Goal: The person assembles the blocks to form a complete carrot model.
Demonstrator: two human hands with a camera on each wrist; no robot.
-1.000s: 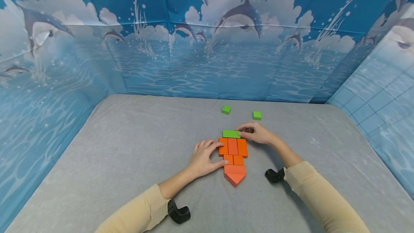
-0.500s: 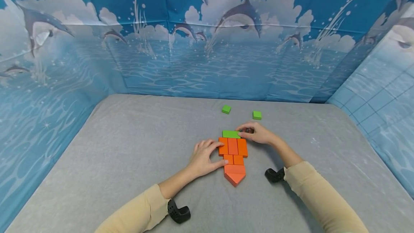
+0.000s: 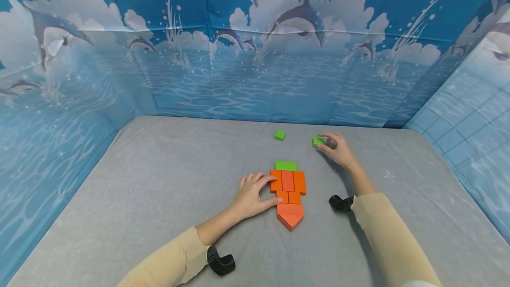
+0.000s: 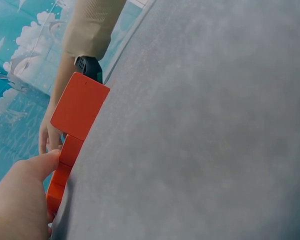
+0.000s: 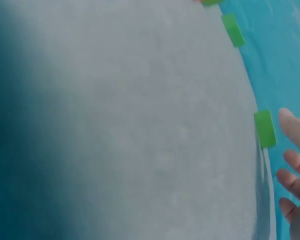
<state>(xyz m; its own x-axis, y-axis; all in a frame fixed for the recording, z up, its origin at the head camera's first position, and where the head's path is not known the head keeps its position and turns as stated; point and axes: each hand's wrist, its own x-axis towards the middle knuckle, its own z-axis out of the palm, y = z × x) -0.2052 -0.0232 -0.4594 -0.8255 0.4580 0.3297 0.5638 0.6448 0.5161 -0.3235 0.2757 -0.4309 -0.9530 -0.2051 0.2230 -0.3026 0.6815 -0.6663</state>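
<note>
Orange blocks lie flat in a rocket-like figure: three upright oblong blocks [image 3: 287,181], two smaller blocks [image 3: 295,198] nearer me and a pointed orange end [image 3: 290,220]. A long green block [image 3: 286,166] lies across the figure's far end. My left hand [image 3: 252,195] rests along its left side, index fingertip on the left oblong and thumb on a small block. The thumb [image 4: 51,159] also shows against the orange in the left wrist view. My right hand [image 3: 338,150] is spread at a small green block [image 5: 265,129], thumb and index finger at its right side.
Another small green block [image 3: 280,135] lies near the back, left of the one by my right hand. A grey cloth [image 3: 167,167] covers the table. Dolphin-printed curtains [image 3: 247,83] stand along the back and sides. Black wrist mounts [image 3: 221,262] jut from both sleeves.
My right hand has let go of the long green block and moved back and right to the small green block. The left hand stays against the orange blocks.
</note>
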